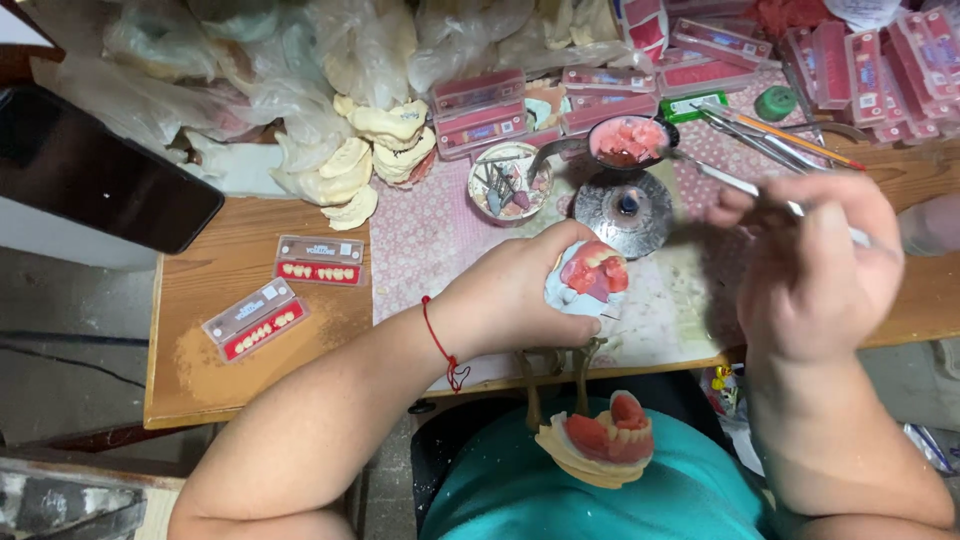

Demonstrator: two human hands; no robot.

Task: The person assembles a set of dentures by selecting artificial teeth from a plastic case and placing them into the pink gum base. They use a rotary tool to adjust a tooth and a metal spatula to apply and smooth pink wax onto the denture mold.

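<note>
My left hand (520, 290) grips a plaster dental model (590, 280) carrying pink wax and a row of white teeth, held above the table's front edge. A red string bracelet circles that wrist. My right hand (815, 265) holds a thin metal instrument (735, 182) whose tip points left toward a small bowl of pink wax (627, 140). Below that bowl stands a round metal burner (628, 208). A second plaster model with pink wax and teeth (600, 438) rests on my lap on a brass-coloured articulator frame.
Two cards of artificial teeth (318, 260) lie on the wooden table (200, 380) at left. Plaster casts (360, 160) and plastic bags pile at the back, pink tooth boxes (860, 60) at back right. A dish of burs (508, 183) and a black phone (95, 165) sit nearby.
</note>
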